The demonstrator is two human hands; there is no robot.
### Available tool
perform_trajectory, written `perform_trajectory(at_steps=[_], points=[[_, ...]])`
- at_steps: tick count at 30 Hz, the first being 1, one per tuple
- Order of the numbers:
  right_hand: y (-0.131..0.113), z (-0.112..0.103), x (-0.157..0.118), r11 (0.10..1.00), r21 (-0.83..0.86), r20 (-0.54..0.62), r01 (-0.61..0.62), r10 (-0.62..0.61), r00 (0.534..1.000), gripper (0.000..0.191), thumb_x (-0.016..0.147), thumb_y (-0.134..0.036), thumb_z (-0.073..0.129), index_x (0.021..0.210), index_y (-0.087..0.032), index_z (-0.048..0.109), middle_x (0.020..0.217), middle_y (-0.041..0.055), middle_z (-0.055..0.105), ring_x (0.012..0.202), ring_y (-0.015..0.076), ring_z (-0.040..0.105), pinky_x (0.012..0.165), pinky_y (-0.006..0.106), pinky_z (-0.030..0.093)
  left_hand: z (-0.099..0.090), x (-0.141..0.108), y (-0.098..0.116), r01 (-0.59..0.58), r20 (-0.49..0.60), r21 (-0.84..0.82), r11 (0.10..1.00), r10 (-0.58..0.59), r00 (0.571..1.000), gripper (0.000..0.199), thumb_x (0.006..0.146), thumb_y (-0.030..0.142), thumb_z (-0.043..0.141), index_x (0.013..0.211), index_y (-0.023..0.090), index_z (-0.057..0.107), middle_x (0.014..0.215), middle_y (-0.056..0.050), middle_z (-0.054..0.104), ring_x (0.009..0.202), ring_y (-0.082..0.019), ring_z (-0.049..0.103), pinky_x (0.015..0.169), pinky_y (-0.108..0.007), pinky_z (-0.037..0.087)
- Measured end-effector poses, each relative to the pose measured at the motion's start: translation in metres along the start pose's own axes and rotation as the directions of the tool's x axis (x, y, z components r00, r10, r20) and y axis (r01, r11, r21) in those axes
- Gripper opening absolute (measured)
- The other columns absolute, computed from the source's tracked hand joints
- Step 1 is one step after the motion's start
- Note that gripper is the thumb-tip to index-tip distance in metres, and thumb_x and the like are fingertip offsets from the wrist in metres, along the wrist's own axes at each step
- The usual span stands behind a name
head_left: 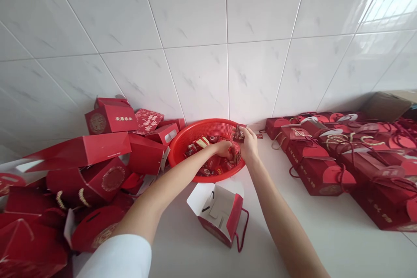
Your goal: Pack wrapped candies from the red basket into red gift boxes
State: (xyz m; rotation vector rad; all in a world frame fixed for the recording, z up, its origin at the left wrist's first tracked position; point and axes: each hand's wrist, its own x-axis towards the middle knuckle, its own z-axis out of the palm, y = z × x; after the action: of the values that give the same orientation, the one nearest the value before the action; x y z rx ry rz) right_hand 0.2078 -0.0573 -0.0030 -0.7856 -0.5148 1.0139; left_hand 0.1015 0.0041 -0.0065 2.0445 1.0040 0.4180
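Note:
A red plastic basket (185, 135) holding several small red and dark packets stands against the tiled wall. My left hand (224, 149) reaches down into it, fingers bent among the packets; whether something is gripped there is hard to see. At the basket's right rim my right hand (249, 140) is closed on a dark red packet (239, 134). In front of the basket an open red box (216, 213) with a white inside and a dark red cord handle sits on the white surface.
Many red boxes (107, 147) are piled loosely at the left. Closed red boxes with cord handles (309, 163) stand in rows at the right. A brown carton (386, 105) is at the far right, by the tiled wall (195, 8).

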Motion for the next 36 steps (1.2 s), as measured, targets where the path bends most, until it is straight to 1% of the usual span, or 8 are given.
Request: perform_trajectory(at_steps=[3,7,12,19,22,25,31,36], points=[[0.000,-0.001,0.000,0.999,-0.033,-0.021,0.021,-0.022,1.000,0.020,0.063,-0.032,0.072,0.061,-0.024,0.054,0.058,-0.0050,0.059,0.059,0.0137,0.055,0.058,0.026,0.045,-0.020,-0.004,0.007,0.042,0.056,0.107,0.993,-0.048,0.997,0.031,0.059,-0.004,0.073,0.083,0.016,0.073,0.052,0.006,0.056,0.057,-0.017,0.057,0.059,-0.027,0.046],[-0.003,0.000,-0.001,0.999,-0.004,0.066,-0.032,0.032,0.997,0.017,0.064,-0.032,0.073,0.067,-0.023,0.059,0.064,-0.0041,0.062,0.065,0.0148,0.057,0.061,0.027,0.048,-0.043,-0.010,0.015,-0.044,-0.148,-0.040,0.998,0.038,0.988,0.054,0.073,0.013,0.078,0.124,0.017,0.063,0.079,0.003,0.062,0.078,-0.016,0.063,0.074,-0.027,0.052],[-0.009,0.000,-0.003,0.985,-0.020,0.141,-0.171,0.172,0.975,0.014,0.064,-0.030,0.074,0.072,-0.024,0.065,0.072,-0.0011,0.068,0.074,0.0193,0.062,0.064,0.030,0.054,-0.042,-0.017,0.022,-0.168,-0.265,-0.213,0.962,0.108,0.958,0.049,0.079,0.015,0.075,0.125,0.014,0.059,0.088,0.000,0.063,0.085,-0.014,0.066,0.084,-0.029,0.055],[-0.006,0.000,-0.001,0.979,0.036,0.092,-0.203,0.199,0.976,0.014,0.062,-0.028,0.077,0.067,-0.023,0.065,0.066,-0.0007,0.068,0.066,0.0180,0.063,0.057,0.029,0.056,-0.060,-0.059,0.030,-0.030,0.041,0.004,1.000,0.029,0.999,0.030,0.077,0.028,0.077,0.105,0.020,0.068,0.094,-0.004,0.072,0.079,-0.016,0.068,0.068,-0.024,0.053],[-0.003,-0.001,0.001,0.981,0.054,0.085,-0.186,0.181,0.980,0.016,0.063,-0.027,0.078,0.069,-0.022,0.064,0.067,-0.0010,0.069,0.065,0.0178,0.065,0.058,0.030,0.057,-0.068,-0.078,0.015,0.167,0.414,0.365,0.916,-0.321,0.852,0.018,0.063,0.032,0.084,0.074,0.021,0.073,0.062,-0.001,0.068,0.054,-0.015,0.061,0.051,-0.022,0.044],[-0.002,0.000,0.001,0.982,0.049,0.110,-0.185,0.179,0.978,0.015,0.064,-0.027,0.077,0.071,-0.022,0.065,0.068,-0.0007,0.070,0.065,0.0180,0.066,0.058,0.031,0.058,-0.060,-0.082,-0.002,0.188,0.488,0.537,0.823,-0.484,0.726,0.009,0.060,0.027,0.080,0.066,0.022,0.075,0.058,-0.001,0.068,0.051,-0.017,0.059,0.048,-0.023,0.041],[-0.004,0.002,-0.003,0.986,0.042,0.089,-0.162,0.158,0.983,0.015,0.063,-0.027,0.076,0.069,-0.023,0.063,0.066,-0.0011,0.069,0.065,0.0186,0.066,0.058,0.031,0.056,-0.064,-0.058,-0.011,0.081,0.108,0.450,0.889,-0.144,0.984,0.037,0.071,0.018,0.065,0.106,0.026,0.077,0.113,-0.006,0.077,0.100,-0.025,0.069,0.079,-0.026,0.050],[-0.003,0.001,-0.002,0.988,0.041,0.077,-0.152,0.149,0.986,0.016,0.061,-0.029,0.075,0.072,-0.023,0.064,0.065,-0.0020,0.069,0.064,0.0195,0.065,0.056,0.031,0.054,-0.081,-0.059,-0.005,0.080,0.199,0.327,0.942,-0.151,0.968,0.029,0.073,0.023,0.067,0.099,0.025,0.080,0.099,-0.004,0.079,0.094,-0.023,0.070,0.077,-0.024,0.051]])
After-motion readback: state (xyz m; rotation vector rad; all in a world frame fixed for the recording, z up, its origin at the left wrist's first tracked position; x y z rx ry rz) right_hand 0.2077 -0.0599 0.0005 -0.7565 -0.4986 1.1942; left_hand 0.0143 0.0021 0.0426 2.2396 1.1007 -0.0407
